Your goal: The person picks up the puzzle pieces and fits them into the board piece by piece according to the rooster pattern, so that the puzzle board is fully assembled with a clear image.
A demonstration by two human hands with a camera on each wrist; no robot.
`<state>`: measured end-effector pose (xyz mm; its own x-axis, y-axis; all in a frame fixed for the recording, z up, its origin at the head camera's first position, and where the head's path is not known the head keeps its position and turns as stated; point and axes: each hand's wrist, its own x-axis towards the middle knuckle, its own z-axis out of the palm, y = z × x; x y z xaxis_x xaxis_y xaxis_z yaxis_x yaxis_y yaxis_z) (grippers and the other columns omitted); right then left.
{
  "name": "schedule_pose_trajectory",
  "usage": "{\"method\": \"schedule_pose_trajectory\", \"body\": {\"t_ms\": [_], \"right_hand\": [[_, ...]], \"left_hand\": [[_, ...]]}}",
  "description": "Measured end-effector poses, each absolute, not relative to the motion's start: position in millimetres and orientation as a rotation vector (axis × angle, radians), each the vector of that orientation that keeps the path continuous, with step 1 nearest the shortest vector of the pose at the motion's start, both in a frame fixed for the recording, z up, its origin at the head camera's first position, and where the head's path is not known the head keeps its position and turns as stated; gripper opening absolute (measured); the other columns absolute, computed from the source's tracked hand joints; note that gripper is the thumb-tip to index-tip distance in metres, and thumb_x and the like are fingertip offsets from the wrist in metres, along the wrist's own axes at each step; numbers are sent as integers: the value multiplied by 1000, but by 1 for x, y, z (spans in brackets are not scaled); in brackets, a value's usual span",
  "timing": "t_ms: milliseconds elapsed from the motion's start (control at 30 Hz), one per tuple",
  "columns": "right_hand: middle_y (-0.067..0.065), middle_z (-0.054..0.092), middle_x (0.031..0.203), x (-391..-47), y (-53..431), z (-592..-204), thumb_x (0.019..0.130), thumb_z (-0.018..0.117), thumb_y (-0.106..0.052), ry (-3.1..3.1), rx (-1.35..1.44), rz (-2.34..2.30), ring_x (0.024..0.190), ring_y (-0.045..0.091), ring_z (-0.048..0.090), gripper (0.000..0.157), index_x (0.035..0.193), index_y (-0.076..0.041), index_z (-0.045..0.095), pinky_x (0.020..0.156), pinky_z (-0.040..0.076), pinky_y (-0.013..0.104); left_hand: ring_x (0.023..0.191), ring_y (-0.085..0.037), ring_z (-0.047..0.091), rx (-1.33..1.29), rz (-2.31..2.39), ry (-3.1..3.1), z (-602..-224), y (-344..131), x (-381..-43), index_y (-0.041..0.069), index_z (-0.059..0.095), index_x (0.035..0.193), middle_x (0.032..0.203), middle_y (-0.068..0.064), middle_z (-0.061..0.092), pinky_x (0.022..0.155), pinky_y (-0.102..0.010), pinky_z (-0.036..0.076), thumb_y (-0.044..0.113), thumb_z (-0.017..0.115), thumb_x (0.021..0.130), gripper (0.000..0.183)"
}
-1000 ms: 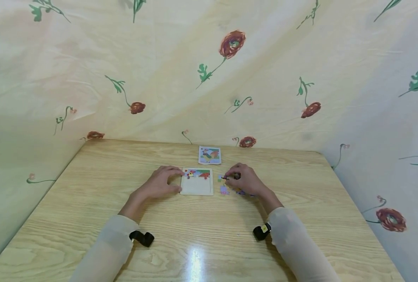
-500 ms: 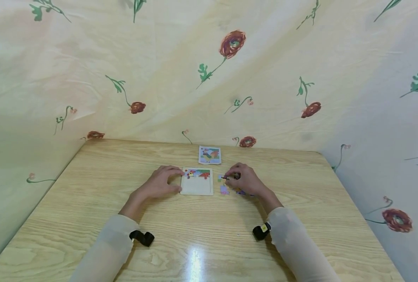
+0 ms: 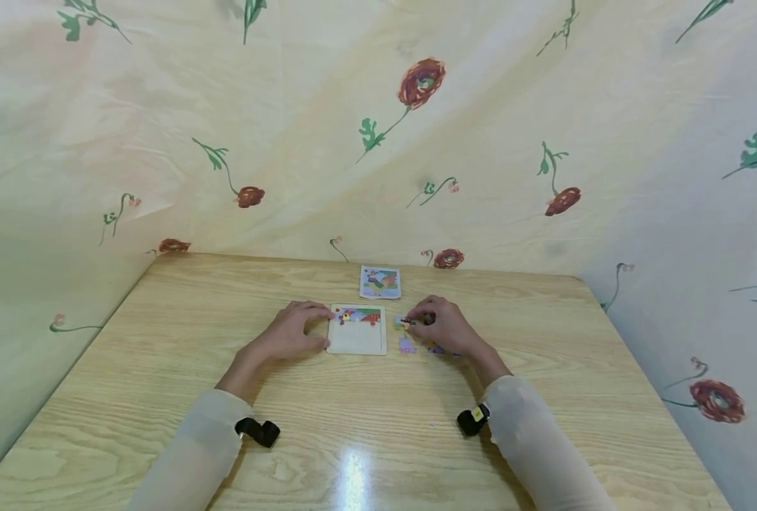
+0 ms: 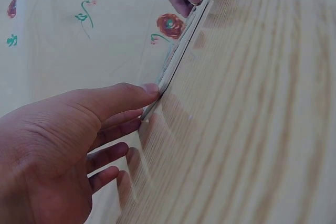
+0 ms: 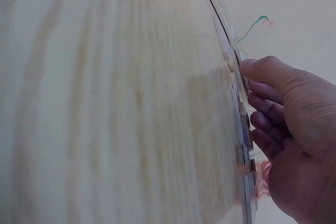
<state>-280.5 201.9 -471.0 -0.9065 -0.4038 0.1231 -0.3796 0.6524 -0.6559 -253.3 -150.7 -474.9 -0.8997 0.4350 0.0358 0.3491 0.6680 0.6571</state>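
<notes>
A pale puzzle tray (image 3: 356,341) lies flat on the table, with colourful pieces fitted along its far side and a bare lower part. My left hand (image 3: 291,331) holds the tray's left edge, thumb near the close corner and fingers at the far corner. In the left wrist view, the thumb (image 4: 149,89) presses against the tray's edge. To the right of the tray, my right hand (image 3: 445,326) pinches a small dark puzzle piece (image 3: 407,321) between thumb and fingertips, low over other pieces. What is printed on that piece is too small to tell.
Several loose pieces, among them a purple one (image 3: 407,345), lie right of the tray, partly hidden by the right hand. A picture card (image 3: 380,282) with a bird on it lies behind the tray. Flowered cloth (image 3: 308,142) hangs along the wooden table's (image 3: 327,433) back and sides.
</notes>
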Motion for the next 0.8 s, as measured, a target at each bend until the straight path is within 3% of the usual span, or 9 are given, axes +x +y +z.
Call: {"method": "schedule_pose_trajectory", "body": {"t_ms": [233, 567, 800], "right_hand": [[6, 70, 115, -281, 188, -467, 91, 80, -19, 2834, -705, -1111, 105, 23, 63, 17, 107, -14, 80, 89, 55, 40], [7, 68, 124, -280, 164, -462, 91, 80, -22, 2800, -701, -1117, 123, 31, 61, 20, 109, -15, 80, 104, 52, 53], [3, 68, 117, -281, 149, -462, 91, 80, -21, 2759, -739, -1149, 117, 27, 62, 16, 106, -16, 80, 104, 51, 51]], "left_hand": [[149, -37, 36, 664, 1053, 2747, -474, -151, -255, 20, 64, 140, 155, -8, 51, 120, -66, 25, 30, 76, 92, 51], [149, -37, 36, 674, 1047, 2749, -475, -153, -257, 19, 64, 141, 155, -8, 51, 121, -66, 25, 30, 76, 92, 51], [149, -38, 35, 677, 1058, 2741, -473, -155, -257, 18, 64, 140, 155, -9, 51, 120, -67, 25, 30, 76, 92, 51]]}}
